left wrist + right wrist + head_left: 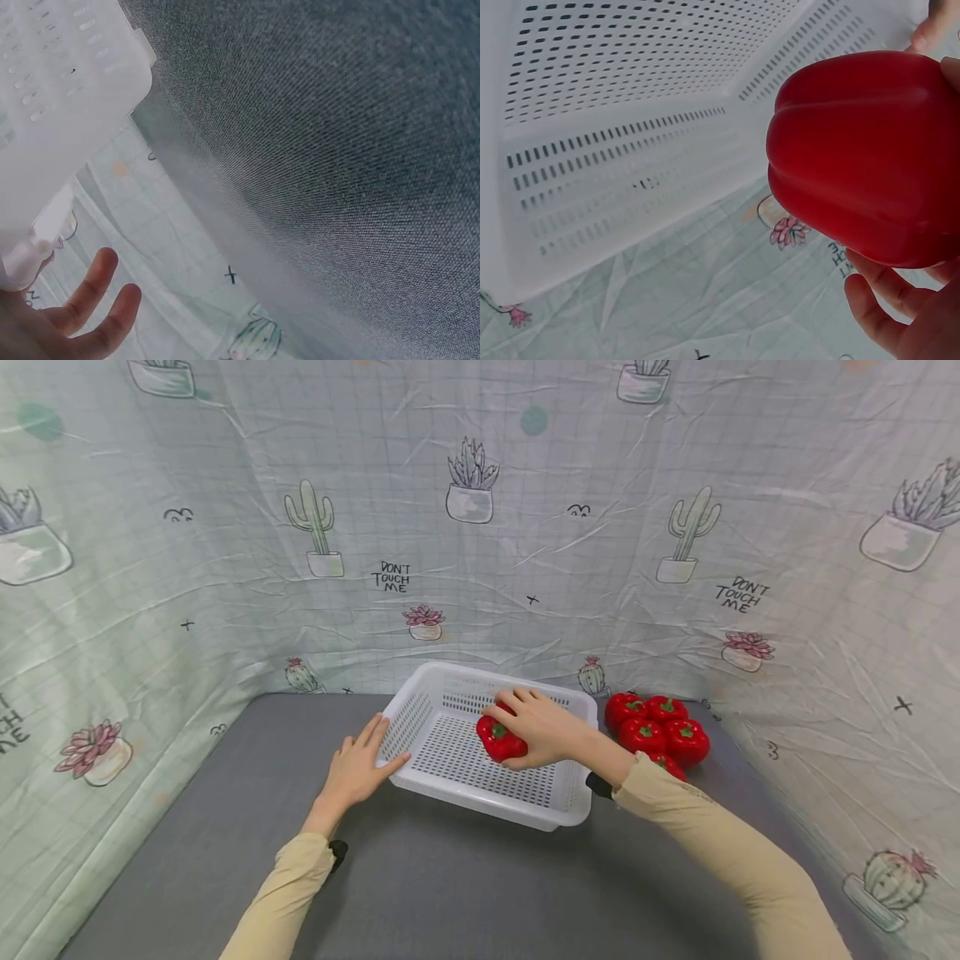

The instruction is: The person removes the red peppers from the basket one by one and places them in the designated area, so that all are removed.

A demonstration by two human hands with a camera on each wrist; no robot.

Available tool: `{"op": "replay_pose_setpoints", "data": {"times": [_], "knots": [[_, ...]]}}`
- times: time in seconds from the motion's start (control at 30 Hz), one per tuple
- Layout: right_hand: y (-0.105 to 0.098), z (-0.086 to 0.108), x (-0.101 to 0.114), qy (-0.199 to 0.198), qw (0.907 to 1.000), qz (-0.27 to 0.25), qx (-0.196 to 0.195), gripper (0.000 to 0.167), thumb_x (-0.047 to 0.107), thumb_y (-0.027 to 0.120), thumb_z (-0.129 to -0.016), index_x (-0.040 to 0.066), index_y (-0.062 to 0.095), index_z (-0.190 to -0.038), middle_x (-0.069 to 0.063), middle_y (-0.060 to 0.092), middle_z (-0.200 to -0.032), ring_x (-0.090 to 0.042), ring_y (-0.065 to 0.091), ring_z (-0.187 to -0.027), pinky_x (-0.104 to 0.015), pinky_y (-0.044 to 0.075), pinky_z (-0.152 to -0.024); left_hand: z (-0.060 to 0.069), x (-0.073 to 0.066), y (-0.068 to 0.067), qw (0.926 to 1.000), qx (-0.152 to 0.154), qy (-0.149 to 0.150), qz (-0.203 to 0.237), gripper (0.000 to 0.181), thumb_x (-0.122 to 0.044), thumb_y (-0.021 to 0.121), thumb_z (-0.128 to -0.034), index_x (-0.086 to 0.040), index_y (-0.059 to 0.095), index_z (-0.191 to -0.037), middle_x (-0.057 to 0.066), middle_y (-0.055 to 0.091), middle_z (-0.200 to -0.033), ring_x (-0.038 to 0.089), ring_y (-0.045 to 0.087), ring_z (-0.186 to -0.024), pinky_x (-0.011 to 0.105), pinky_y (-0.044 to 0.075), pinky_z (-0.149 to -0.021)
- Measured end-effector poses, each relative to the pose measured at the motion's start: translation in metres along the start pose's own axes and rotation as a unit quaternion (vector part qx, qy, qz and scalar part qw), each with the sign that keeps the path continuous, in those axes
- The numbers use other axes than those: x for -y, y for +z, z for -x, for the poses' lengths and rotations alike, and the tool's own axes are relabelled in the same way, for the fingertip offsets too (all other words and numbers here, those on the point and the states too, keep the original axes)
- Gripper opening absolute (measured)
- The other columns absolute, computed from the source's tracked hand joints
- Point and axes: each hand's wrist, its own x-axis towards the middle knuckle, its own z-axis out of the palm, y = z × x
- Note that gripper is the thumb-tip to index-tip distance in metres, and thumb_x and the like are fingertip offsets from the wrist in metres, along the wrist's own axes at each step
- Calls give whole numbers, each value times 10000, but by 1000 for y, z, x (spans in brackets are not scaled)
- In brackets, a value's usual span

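A white perforated plastic basket (480, 806) sits on the grey tabletop, turned slightly askew. My left hand (355, 770) rests on its left rim with straight, spread fingers, the thumb reaching over the edge. In the left wrist view, two fingertips (124, 304) extend free beside the basket wall (82, 112). My right hand (551, 727) grips a red bell pepper (497, 742) with a green stem, over the inside of the basket. The right wrist view shows this bell pepper (862, 157) large, its smooth lobed underside facing the camera, with fingers around it.
Several more red bell peppers (641, 735) stand in a cluster just right of the basket, partly hidden by the right forearm. A cloth (480, 568) printed with cacti hangs behind and along both sides of the table (450, 893).
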Motion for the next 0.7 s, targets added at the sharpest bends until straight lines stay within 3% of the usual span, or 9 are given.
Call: {"op": "replay_pose_setpoints", "data": {"times": [0.5, 0.7], "knots": [[9, 52, -13, 706, 9962, -269, -436, 742, 434, 722, -627, 135, 439, -1245, -70, 451, -1223, -233, 436, -1066, -410, 470, -817, 0, 1, 2, 10000, -28, -1, 65, 821, -642, 423, -800, -133, 244, -1419, 84, 231, -1480, 368, 444, -986, 490, 369, -720], [17, 68, -15, 887, 9914, -380, -880, 763, 404, 755, -600, 117, 453, -1240, -94, 461, -1208, -251, 456, -1036, -417, 488, -783, 0, 2, 2, 10000, -42, -3, 50, 819, -638, 430, -799, -129, 253, -1416, 87, 238, -1477, 367, 446, -979, 491, 371, -723]]}}
